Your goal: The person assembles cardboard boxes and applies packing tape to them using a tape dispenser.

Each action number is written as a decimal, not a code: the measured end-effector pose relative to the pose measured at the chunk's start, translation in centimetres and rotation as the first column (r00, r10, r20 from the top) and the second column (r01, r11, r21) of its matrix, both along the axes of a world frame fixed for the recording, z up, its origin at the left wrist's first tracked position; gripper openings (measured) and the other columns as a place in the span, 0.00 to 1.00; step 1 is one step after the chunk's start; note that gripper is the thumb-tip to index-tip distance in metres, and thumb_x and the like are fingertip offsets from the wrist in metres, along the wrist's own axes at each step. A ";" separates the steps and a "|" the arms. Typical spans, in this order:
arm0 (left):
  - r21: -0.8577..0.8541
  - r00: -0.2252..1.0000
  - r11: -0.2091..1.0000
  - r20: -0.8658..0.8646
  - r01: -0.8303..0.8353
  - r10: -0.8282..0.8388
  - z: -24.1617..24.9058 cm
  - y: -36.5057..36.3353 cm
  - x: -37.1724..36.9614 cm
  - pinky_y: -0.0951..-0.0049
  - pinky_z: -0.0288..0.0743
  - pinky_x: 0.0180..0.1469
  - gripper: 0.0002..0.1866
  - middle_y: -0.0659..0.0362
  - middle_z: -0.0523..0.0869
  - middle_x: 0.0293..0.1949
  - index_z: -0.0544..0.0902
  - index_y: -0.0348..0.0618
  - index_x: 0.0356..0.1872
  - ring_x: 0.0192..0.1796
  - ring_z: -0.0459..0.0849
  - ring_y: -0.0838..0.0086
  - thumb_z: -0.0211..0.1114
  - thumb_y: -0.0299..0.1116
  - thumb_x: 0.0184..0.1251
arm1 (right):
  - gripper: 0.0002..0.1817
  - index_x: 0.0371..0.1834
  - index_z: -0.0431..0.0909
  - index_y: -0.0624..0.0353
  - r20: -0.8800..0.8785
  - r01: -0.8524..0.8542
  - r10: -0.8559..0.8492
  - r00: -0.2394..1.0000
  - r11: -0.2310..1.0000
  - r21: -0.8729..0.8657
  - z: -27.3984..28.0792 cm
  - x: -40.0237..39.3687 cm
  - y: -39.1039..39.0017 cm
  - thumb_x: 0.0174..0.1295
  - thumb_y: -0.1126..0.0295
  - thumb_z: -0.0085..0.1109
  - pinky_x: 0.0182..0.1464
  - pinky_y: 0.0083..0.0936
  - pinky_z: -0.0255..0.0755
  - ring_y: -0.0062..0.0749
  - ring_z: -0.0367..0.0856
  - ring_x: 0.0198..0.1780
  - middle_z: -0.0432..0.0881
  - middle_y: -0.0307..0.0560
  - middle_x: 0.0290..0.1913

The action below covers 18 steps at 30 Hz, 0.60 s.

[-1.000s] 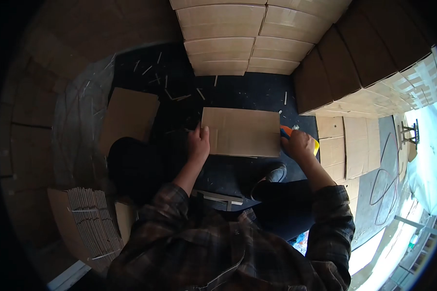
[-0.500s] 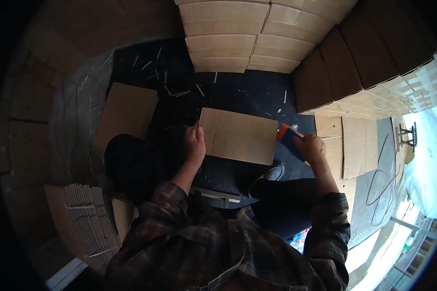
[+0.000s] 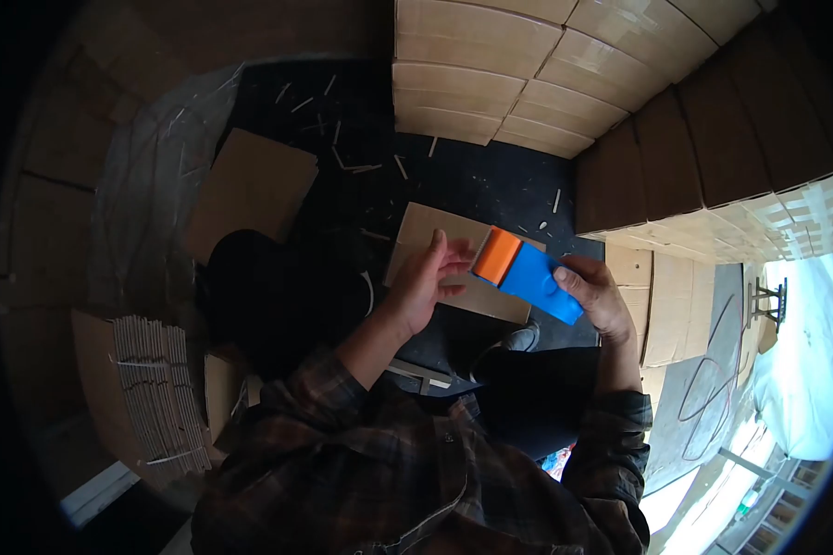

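Note:
A blue and orange tape dispenser [image 3: 532, 280] is gripped by my right hand [image 3: 600, 294], its orange front pointing up and left. My left hand [image 3: 420, 289] faces that orange end, fingers apart and thumb raised, with the fingertips close to the dispenser's front edge. Below both hands a brown cardboard box [image 3: 419, 225] lies between my legs, largely covered by the left hand and the dispenser in this view. A grey shoe [image 3: 525, 337] shows by the box's lower right corner.
Stacked cartons [image 3: 467, 88] rise at the back, and more cartons [image 3: 685, 166] line the right. A flat cardboard piece [image 3: 254, 190] lies to the left. Bundled flattened cardboard [image 3: 162, 393] sits at lower left. Scraps [image 3: 338, 139] litter the dark floor.
My left hand has left the box's edge and moved right, opening by the dispenser. The right hand has raised the dispenser leftward over the box. The view has shifted slightly.

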<state>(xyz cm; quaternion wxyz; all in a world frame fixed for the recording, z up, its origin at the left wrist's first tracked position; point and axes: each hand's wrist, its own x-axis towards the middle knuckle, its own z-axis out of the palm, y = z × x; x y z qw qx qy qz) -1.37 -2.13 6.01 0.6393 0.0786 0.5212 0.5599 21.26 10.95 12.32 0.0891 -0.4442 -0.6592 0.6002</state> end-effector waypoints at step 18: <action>-0.069 0.882 0.955 -0.408 -0.288 0.236 -7.5 -1.1 -4.8 0.80 0.70 0.32 0.04 0.66 0.79 0.26 0.81 0.42 0.35 0.27 0.75 0.82 0.64 0.31 0.66 | 0.28 0.40 0.85 0.67 0.311 -0.296 0.263 0.913 0.953 0.064 -0.5 -6.5 -0.2 0.57 0.46 0.66 0.40 0.25 0.78 0.35 0.84 0.33 0.86 0.52 0.33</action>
